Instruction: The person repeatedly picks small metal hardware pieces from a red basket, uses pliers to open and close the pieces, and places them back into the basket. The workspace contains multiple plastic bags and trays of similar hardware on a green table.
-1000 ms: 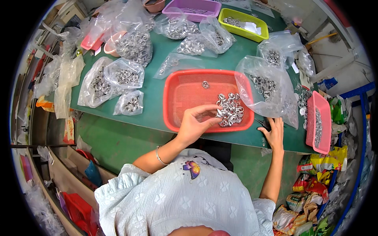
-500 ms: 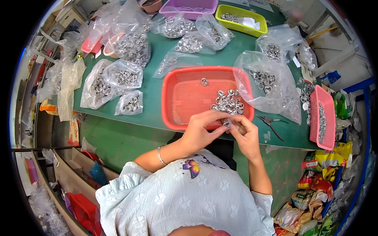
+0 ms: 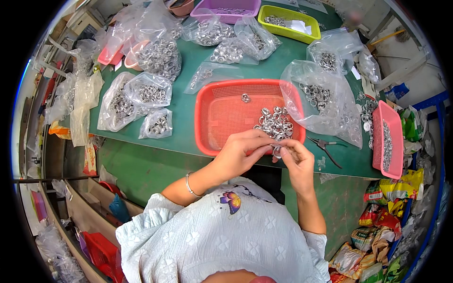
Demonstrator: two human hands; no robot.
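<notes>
A small silver ring (image 3: 277, 152) is pinched between my two hands just over the front edge of a red-orange plastic basket (image 3: 202, 118). My left hand (image 3: 239, 153) closes thumb and fingertips on it from the left. From the right, my right hand (image 3: 298, 162) grips the same ring with thumb and fingers. Behind my fingers, a heap of silver rings (image 3: 276, 121) fills the basket's right part. A couple more rings (image 3: 245, 98) lie apart near its back wall. Fine detail of the held ring is partly covered by my fingertips.
Pliers (image 3: 324, 147) with dark handles lie right of the basket. Clear bags of rings (image 3: 317, 96) overlap its right rim; more bags (image 3: 148, 92) lie left. A pink basket (image 3: 388, 141) sits at the right edge, with purple (image 3: 226, 16) and lime-green (image 3: 290, 29) baskets at the back.
My hands have turned the ring, so its round opening now shows below the fingertips. Both hands have shifted slightly to the right.
</notes>
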